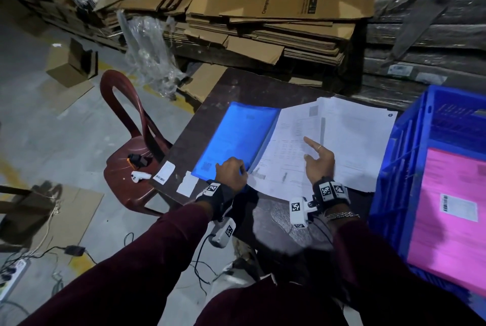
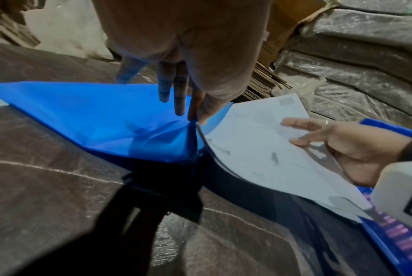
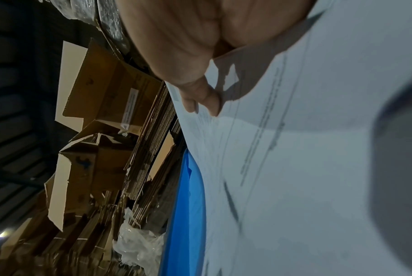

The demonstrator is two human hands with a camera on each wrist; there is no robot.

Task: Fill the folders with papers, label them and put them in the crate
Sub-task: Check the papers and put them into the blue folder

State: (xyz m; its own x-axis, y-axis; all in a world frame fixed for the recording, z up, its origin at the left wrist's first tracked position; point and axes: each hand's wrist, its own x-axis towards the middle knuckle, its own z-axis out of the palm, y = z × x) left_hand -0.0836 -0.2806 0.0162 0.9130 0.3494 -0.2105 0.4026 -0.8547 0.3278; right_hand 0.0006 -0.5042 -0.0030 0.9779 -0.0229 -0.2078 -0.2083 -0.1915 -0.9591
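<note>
head view: blue crate [image 1: 410,157] holds pink folder [image 1: 452,210].

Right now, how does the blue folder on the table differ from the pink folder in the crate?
The blue folder lies on the table, its edge pinched by the left hand; the pink folder lies untouched in the blue crate. The pink folder already bears a barcode label; no white label shows on the blue folder. The papers stick out of the blue folder under the right hand. Both lie flat.
</note>
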